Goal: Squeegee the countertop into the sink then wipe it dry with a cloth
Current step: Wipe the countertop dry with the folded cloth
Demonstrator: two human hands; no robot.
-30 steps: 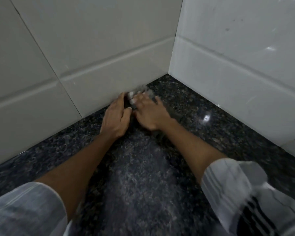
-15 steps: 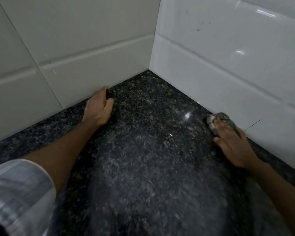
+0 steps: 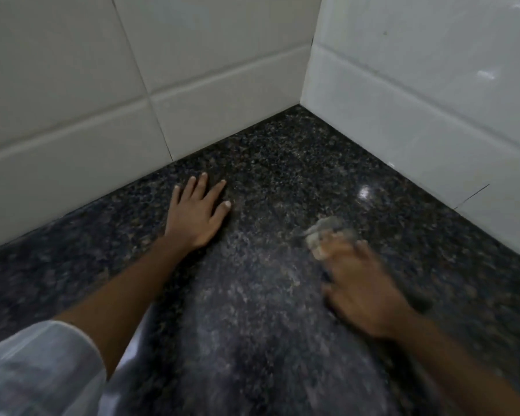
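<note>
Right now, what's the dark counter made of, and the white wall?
The counter looks like polished granite: dark, speckled, with a shiny glint. The wall looks like glazed ceramic tile: smooth white pieces with thin seams. The rag under the right hand is too blurred to tell.

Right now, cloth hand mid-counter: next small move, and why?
Probably sweep the cloth under the right hand back toward the corner of the countertop. The left hand lies flat, bracing, clear of that path, and the dark stone near the tiled walls lies beyond the cloth.
</note>
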